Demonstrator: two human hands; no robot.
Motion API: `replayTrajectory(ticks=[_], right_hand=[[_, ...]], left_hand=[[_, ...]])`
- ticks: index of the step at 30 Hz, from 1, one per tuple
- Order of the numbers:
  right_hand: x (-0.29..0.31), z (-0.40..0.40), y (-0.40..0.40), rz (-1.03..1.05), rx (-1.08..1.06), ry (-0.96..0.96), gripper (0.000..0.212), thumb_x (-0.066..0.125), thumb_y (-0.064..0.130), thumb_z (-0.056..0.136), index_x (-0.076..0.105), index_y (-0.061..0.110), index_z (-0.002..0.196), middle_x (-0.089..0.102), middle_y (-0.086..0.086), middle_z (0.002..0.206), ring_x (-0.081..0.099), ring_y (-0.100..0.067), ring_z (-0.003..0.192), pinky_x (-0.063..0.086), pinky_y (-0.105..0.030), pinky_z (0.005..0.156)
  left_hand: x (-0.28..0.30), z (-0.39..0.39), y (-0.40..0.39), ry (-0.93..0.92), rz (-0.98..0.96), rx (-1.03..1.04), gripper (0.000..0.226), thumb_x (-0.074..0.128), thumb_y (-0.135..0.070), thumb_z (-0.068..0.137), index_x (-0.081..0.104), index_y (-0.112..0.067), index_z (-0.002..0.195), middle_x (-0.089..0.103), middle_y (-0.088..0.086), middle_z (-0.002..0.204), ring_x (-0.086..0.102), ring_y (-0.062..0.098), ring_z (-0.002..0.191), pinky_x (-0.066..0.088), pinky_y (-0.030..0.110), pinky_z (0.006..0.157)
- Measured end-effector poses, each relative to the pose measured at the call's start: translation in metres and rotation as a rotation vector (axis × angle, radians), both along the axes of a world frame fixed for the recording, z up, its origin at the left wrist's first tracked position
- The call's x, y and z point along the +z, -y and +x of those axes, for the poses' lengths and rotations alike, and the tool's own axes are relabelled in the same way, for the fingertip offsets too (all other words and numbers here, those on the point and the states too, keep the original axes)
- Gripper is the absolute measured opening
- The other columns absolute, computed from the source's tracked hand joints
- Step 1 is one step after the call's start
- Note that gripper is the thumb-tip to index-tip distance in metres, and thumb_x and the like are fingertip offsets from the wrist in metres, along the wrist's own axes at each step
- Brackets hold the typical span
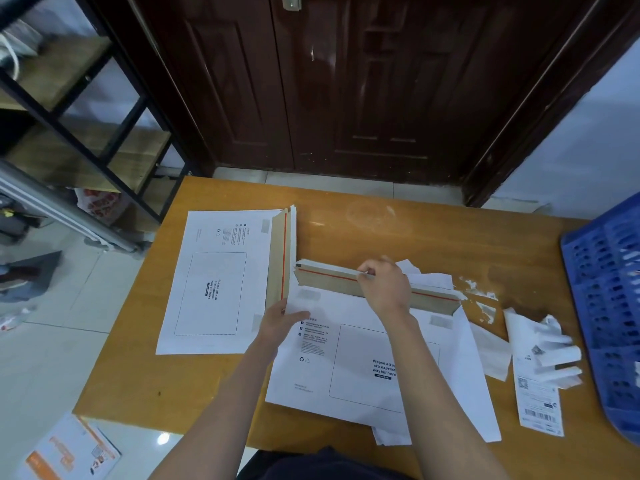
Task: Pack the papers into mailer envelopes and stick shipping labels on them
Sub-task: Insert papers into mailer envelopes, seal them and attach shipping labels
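With the right hand (382,289) pinching the white release strip (329,270) and the left hand (280,320) flat on the white cardboard mailer envelope (346,355), a crooked pull could snap the strip.

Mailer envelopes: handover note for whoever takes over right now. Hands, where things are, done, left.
Right hand: pinching the white release strip at the open flap of the near mailer envelope, mid-peel along the red line.
Left hand: pressing flat on that envelope's left edge to steady it.
Second mailer envelope: far left on the table, flap open, no label.
Shipping labels: right side, by the blue basket; peeled backing scraps lie nearby.
Done: nothing sealed or labelled; whether papers are inside either envelope cannot be told.
Left: finish peeling, seal the flap, label it, then the second envelope.
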State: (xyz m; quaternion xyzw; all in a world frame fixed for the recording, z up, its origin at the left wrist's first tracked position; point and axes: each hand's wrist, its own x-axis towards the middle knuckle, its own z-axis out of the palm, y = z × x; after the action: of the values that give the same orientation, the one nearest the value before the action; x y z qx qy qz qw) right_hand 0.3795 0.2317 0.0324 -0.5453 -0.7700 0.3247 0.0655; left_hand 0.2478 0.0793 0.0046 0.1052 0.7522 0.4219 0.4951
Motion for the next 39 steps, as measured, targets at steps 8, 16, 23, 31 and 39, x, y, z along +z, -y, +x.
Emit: replayTrajectory(ticks=[8,16,23,31,39], right_hand=[[-0.016,0.008,0.017,0.006,0.017,0.008,0.022,0.056,0.002,0.083,0.071,0.018,0.085,0.048,0.008,0.087,0.056,-0.020,0.091,0.049,-0.033,0.074],[-0.031,0.017,0.027,-0.056,0.080,0.113,0.030,0.054,0.001,0.079,0.066,0.017,0.101,0.057,0.000,0.106,0.051,-0.021,0.103,0.048,-0.033,0.080],[-0.036,0.017,0.030,-0.164,0.132,0.177,0.043,0.060,0.012,0.079,0.051,0.017,0.121,0.047,0.000,0.119,0.045,-0.021,0.111,0.044,-0.031,0.080],[-0.030,0.004,0.030,0.043,0.220,-0.001,0.039,0.060,0.010,0.080,0.056,0.024,0.115,0.049,0.005,0.115,0.044,-0.019,0.109,0.045,-0.030,0.079],[-0.032,-0.001,0.031,0.226,0.212,-0.077,0.029,0.060,0.003,0.080,0.073,0.026,0.093,0.063,0.006,0.084,0.058,-0.020,0.086,0.040,-0.024,0.065]], left_hand=[[-0.007,0.011,-0.002,0.038,-0.062,0.120,0.015,0.069,-0.010,0.082,0.066,-0.016,0.095,0.071,0.010,0.100,0.065,0.031,0.096,0.053,0.047,0.090],[-0.009,0.021,-0.010,-0.010,-0.063,0.140,0.014,0.065,-0.004,0.084,0.061,-0.015,0.091,0.065,0.003,0.084,0.060,0.023,0.081,0.048,0.026,0.066],[-0.003,0.022,-0.019,-0.070,-0.071,0.075,0.018,0.067,-0.007,0.083,0.061,-0.015,0.098,0.064,0.004,0.087,0.060,0.019,0.076,0.046,0.024,0.060],[0.002,0.019,-0.021,-0.043,-0.007,0.035,0.020,0.068,-0.005,0.082,0.062,-0.019,0.095,0.065,0.001,0.082,0.061,0.018,0.074,0.049,0.026,0.066],[-0.002,0.021,-0.020,0.030,0.010,0.070,0.021,0.063,0.000,0.082,0.064,-0.016,0.096,0.068,0.009,0.090,0.064,0.023,0.075,0.053,0.029,0.065]])
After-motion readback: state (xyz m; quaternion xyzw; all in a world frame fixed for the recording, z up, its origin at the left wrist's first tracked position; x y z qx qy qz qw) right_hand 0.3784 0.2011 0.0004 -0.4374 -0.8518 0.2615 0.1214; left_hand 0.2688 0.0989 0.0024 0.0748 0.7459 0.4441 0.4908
